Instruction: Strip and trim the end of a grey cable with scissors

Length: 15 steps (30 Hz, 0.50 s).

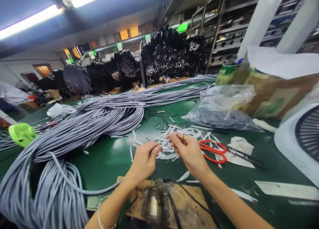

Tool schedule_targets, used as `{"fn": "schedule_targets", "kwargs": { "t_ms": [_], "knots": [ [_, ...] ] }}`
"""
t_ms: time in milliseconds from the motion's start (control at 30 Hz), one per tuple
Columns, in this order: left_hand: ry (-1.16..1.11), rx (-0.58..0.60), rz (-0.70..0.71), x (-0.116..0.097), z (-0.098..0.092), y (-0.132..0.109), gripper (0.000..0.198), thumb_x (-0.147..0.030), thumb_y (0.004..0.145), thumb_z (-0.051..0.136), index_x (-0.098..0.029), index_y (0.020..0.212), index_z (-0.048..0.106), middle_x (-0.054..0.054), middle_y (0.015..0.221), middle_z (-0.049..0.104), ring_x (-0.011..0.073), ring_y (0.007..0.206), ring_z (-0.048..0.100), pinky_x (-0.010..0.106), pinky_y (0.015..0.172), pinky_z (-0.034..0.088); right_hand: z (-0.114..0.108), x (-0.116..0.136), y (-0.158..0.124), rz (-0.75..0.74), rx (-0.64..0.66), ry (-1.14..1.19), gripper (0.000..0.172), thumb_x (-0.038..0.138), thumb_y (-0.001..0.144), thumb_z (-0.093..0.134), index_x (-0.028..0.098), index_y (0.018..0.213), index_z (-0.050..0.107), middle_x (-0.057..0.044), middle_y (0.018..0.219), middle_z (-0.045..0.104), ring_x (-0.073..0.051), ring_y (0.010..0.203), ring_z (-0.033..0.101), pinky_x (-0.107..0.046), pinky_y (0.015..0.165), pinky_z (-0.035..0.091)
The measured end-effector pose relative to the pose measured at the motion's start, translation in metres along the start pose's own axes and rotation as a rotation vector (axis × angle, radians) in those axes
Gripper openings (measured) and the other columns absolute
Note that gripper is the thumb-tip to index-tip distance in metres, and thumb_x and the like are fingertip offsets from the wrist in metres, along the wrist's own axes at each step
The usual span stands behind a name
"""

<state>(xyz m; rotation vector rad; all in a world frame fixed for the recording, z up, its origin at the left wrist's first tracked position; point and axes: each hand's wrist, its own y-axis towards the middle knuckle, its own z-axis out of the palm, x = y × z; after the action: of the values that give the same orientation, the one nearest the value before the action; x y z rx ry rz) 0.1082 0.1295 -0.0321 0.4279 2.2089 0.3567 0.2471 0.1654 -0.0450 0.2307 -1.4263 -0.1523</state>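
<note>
A: What's in shot? Both hands, centre frame, over a green workbench (107,159).

B: Yep. Left hand (144,161) pinched shut on the end of a grey cable (163,143); right hand (188,151) gripping the same cable end w/ thumb & fingers, just beside the left. Cable end sits between the two hands, above a scatter of white insulation strips (174,131).

A: And where does the cable run?

B: Can't tell for sure; a grey strand loops back under the left forearm toward the big bundle of grey cables (82,129) piled along the left side of the bench.

A: Tools nearby?

B: Red-handled scissors (214,151) lying flat just right of the right hand, not touched. Wooden block w/ a metal fixture (159,202) near the bench edge, between the forearms.

A: Background?

B: Clear plastic bag (224,106) of dark bits to the right, white fan (299,139) at far right, green fan (21,134) at far left, black cable bunches (171,53) hanging at the back.
</note>
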Motion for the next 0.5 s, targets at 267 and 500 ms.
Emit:
{"fn": "schedule_targets", "kwargs": {
  "t_ms": [267,500],
  "knots": [
    [0.002,-0.001,-0.014,0.002,0.005,-0.006,0.027,-0.029,0.086,0.04,-0.014,0.085,0.063,-0.001,0.057,0.054,0.0098,0.048,0.042,0.02,0.05,0.032,-0.009,0.009,-0.002,-0.336,-0.083,-0.426,0.028,0.041,0.079,0.051,0.016,0.083,0.062,-0.002,0.068,0.057,-0.009,0.049,0.044,-0.022,0.046,0.034],
    [0.119,0.262,0.157,0.004,0.001,-0.008,0.03,-0.023,0.086,0.039,-0.016,0.069,0.063,0.001,0.059,0.058,0.0111,0.054,0.048,0.02,0.054,0.033,-0.037,0.009,-0.035,-0.821,0.226,-1.179,0.028,0.027,0.087,0.043,0.019,0.071,0.064,-0.001,0.056,0.059,-0.012,0.052,0.051,-0.024,0.05,0.032]
  ]
}}
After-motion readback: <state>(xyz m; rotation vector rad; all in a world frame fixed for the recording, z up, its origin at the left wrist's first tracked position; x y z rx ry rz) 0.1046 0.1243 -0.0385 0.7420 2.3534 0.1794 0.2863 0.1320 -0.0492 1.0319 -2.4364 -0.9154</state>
